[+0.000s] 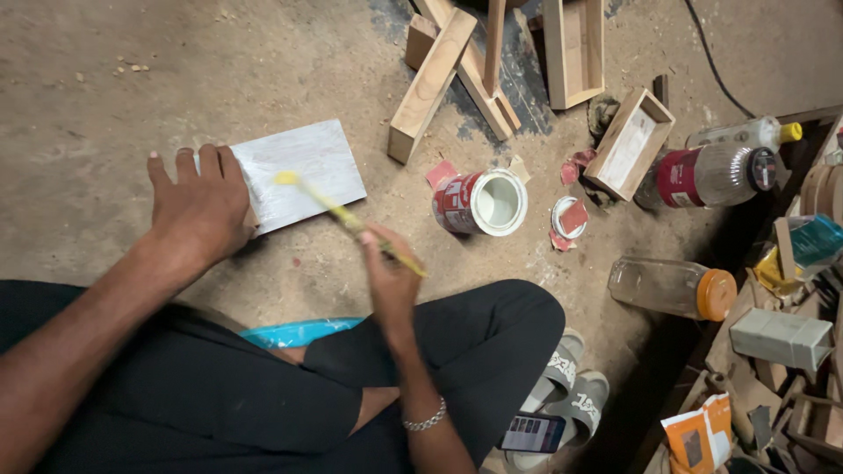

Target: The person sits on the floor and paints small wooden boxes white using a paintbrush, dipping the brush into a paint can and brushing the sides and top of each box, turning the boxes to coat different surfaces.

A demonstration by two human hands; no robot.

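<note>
A flat wooden board, coated white, lies on the dirt floor in front of me. My left hand presses flat on its left end. My right hand grips a yellow-handled paintbrush, whose bristle end rests on the board's white surface. An open paint can with white paint inside stands just right of the board, and its lid lies on the floor beside it.
Wooden blocks and frames lie at the top, with a small open wooden box. Plastic bottles and clutter fill the right side. A phone and sandals sit by my crossed legs.
</note>
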